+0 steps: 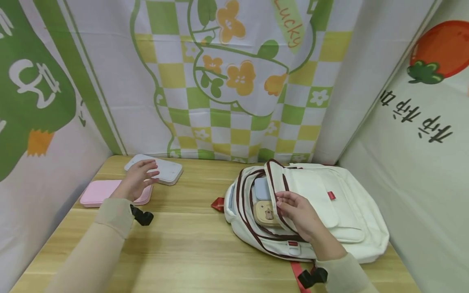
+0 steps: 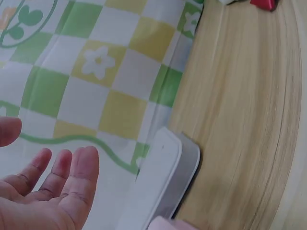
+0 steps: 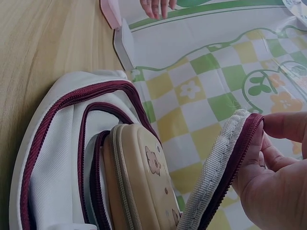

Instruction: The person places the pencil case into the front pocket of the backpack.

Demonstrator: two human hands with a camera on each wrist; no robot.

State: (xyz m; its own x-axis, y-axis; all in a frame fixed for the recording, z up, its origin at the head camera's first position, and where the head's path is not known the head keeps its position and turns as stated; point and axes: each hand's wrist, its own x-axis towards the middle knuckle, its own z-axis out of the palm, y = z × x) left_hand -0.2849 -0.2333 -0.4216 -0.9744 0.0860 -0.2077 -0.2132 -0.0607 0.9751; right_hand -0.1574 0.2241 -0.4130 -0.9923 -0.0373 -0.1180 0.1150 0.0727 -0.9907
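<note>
My right hand (image 1: 298, 213) pinches the zippered edge of the front flap (image 3: 225, 167) of a white backpack (image 1: 351, 203), holding it away from the opening. Inside the pocket sit a tan case (image 1: 264, 213) with a small bear picture and, behind it, a light blue case (image 1: 261, 189). My left hand (image 1: 136, 181) is over a pink case (image 1: 100, 192) and a white case (image 1: 165, 169) at the table's left, fingers spread and slightly bent, gripping nothing. In the left wrist view the left hand (image 2: 53, 191) appears beside the white case (image 2: 165, 177), apart from it.
The backpack covers the right part of the wooden table (image 1: 190, 244). A red tab (image 1: 218, 204) sticks out at its left end, and a red strap (image 1: 299, 276) hangs toward the front. A checked curtain (image 1: 220, 134) stands along the back edge, with printed cloth on both sides.
</note>
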